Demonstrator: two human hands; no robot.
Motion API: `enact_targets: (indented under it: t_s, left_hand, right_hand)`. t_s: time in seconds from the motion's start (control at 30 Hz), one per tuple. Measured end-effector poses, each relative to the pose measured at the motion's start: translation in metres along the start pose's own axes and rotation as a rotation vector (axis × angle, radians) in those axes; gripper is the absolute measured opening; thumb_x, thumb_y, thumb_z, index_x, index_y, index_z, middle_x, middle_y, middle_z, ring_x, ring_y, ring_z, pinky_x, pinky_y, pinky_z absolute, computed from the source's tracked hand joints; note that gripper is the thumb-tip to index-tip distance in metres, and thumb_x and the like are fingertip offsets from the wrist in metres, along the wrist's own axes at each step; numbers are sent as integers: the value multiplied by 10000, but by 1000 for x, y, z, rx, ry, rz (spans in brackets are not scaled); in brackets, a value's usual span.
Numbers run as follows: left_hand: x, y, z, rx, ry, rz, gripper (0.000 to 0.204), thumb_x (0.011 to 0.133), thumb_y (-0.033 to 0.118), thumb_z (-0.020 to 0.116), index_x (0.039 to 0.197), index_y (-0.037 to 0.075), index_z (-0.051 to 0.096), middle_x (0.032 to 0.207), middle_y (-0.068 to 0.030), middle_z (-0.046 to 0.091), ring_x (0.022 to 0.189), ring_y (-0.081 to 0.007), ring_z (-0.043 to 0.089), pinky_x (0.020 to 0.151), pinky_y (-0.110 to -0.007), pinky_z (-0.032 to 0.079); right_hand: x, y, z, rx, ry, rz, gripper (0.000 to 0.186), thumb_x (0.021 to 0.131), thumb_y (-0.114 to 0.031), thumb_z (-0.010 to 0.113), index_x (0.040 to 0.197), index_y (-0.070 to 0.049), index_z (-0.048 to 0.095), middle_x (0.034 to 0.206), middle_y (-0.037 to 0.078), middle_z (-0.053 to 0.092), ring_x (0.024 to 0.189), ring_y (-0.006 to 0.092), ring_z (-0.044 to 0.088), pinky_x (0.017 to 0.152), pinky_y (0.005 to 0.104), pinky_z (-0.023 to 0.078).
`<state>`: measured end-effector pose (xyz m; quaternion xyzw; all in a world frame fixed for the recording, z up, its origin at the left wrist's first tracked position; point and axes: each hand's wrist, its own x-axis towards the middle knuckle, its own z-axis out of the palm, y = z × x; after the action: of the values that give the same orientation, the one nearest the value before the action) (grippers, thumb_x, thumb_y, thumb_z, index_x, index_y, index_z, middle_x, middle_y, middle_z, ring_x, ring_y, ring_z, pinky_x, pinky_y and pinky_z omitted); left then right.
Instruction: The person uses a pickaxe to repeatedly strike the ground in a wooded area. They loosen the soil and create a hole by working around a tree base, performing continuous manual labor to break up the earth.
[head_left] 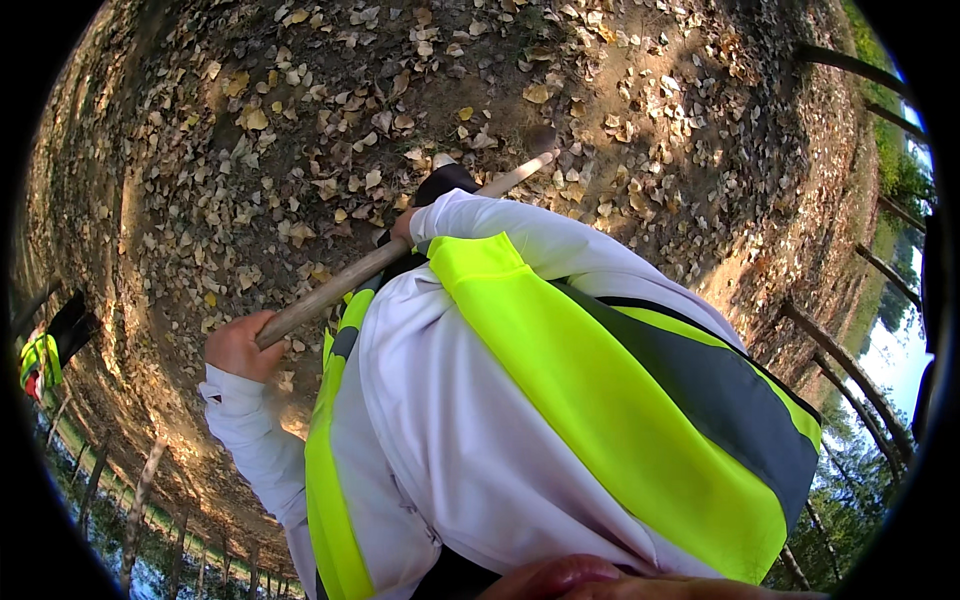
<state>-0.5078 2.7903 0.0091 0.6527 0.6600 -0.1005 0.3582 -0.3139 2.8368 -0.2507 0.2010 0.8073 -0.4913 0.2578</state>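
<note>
A long wooden tool handle [335, 287] slants across in front of my body, from lower left to upper right. My left hand [243, 346] is closed round its near end. Farther along, my right hand [402, 226] wraps the shaft, partly covered by my white sleeve. Beyond my right forearm the handle shows again, its pale tip close to the leaf-strewn ground [420, 90]. A dark rounded patch lies beside that tip; whether it is the tool's head I cannot tell. One black shoe [447, 182] shows just past my right wrist.
Dry leaves cover the brown soil all around. Another person in a yellow vest [41, 362] is at the far left. Tree trunks [850, 375] stand along the right, and more trunks [140, 505] rise at the lower left.
</note>
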Motion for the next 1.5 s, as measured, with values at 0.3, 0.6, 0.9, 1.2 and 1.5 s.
enact_targets:
  t_s: [0.3, 0.6, 0.9, 1.2, 1.5]
  left_hand:
    - [51, 18, 34, -187, -42, 165, 297, 544, 192, 612, 817, 94, 548, 678, -104, 544, 613, -257, 523, 536, -308, 412]
    - [35, 9, 79, -172, -49, 67, 309, 564, 208, 607, 846, 105, 534, 683, -110, 539, 618, -280, 518, 522, -345, 405]
    - [-35, 1, -2, 145, 24, -208, 271, 505, 138, 640, 749, 72, 543, 646, -122, 530, 598, -272, 523, 533, -332, 411]
    - [8, 12, 6, 359, -14, -120, 238, 498, 169, 654, 669, 84, 511, 635, -101, 531, 627, -278, 518, 536, -359, 406]
    - [101, 75, 67, 249, -222, 32, 255, 580, 212, 586, 765, 66, 488, 672, -142, 537, 671, -296, 523, 588, -377, 407]
  right_hand:
    - [-47, 72, 1, -56, -42, 251, 391, 497, -260, 625, 864, -166, 532, 833, 89, 542, 823, 271, 500, 711, 352, 381]
    - [-51, 70, -1, -97, -100, 245, 389, 495, -267, 627, 859, -164, 534, 827, 90, 543, 817, 272, 503, 711, 353, 379]
    - [7, -18, 2, 69, 7, -139, 389, 493, -289, 632, 848, -161, 537, 815, 89, 545, 810, 270, 505, 710, 350, 379]
    - [-22, 8, -15, -47, -65, 137, 490, 489, -349, 645, 933, -197, 503, 897, 59, 531, 852, 240, 497, 726, 349, 372]
    - [-103, 137, -9, -85, -5, 488, 483, 495, -335, 642, 939, -206, 502, 924, 44, 523, 879, 226, 487, 737, 361, 368]
